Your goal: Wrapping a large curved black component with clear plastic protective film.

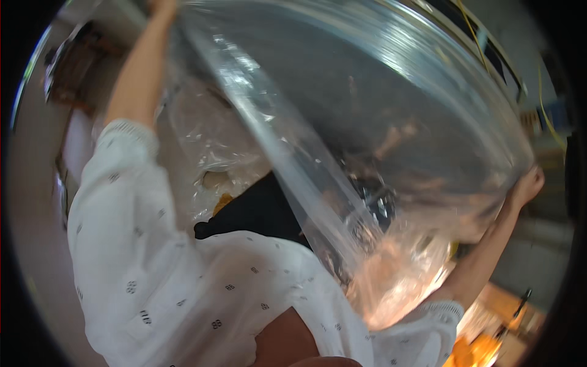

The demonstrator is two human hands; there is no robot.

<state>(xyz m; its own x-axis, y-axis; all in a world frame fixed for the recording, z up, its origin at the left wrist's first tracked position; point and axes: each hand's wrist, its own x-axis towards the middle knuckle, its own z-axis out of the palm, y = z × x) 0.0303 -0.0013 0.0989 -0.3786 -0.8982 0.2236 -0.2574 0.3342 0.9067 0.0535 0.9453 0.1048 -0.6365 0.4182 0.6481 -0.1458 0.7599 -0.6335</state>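
A large sheet of clear plastic film point(367, 92) is stretched out in front of me between my two raised hands. My left hand point(162, 5) is at the top edge of the view, partly cut off, with the film running taut from it. On the right, my right hand point(529, 185) is closed on the film's other side, fingers curled. A shiny folded band of the film slants down from upper left toward my lap. Its lower part hangs crumpled near my right forearm. Black cloth point(257, 211) shows below the film, in front of my white top.
More crumpled clear plastic point(214, 147) lies beyond my left forearm. Brown wooden furniture point(79, 64) stands at the far left. At lower right are an orange thing point(477, 350) and a wooden surface point(501, 306) with a dark tool-like object. A yellow cord point(544, 110) hangs at right.
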